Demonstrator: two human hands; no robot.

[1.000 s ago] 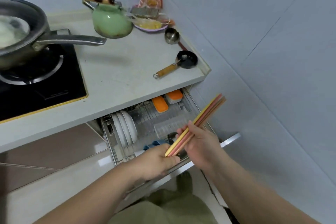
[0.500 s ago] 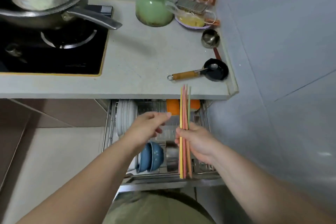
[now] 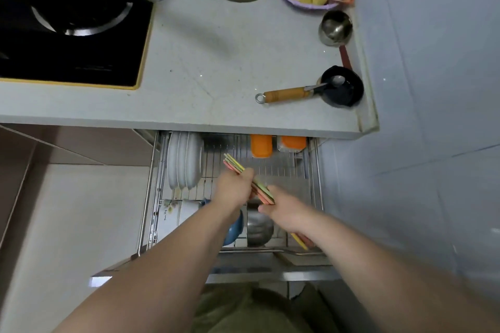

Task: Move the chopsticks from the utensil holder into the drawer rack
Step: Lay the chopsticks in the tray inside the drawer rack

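A bundle of coloured chopsticks (image 3: 262,190), yellow, pink and green, lies slanted above the open wire drawer rack (image 3: 316,186). My left hand (image 3: 234,190) grips the bundle near its far end. My right hand (image 3: 281,211) is closed around the same bundle closer to me, and the near tips stick out below my right wrist at the rack's front right. Both hands hover over the middle of the rack. No utensil holder is in view.
White plates (image 3: 184,161) stand on edge at the rack's left. A blue bowl (image 3: 234,227) and a steel bowl (image 3: 259,227) sit at the front, orange boxes (image 3: 261,145) at the back. The countertop (image 3: 205,67) carries a black ladle (image 3: 339,86), kettle and stove.
The bundle has swung from upright to slanting over the rack and sits lower. My left hand, empty half a second ago, now grips it too. The camera has tilted further down.
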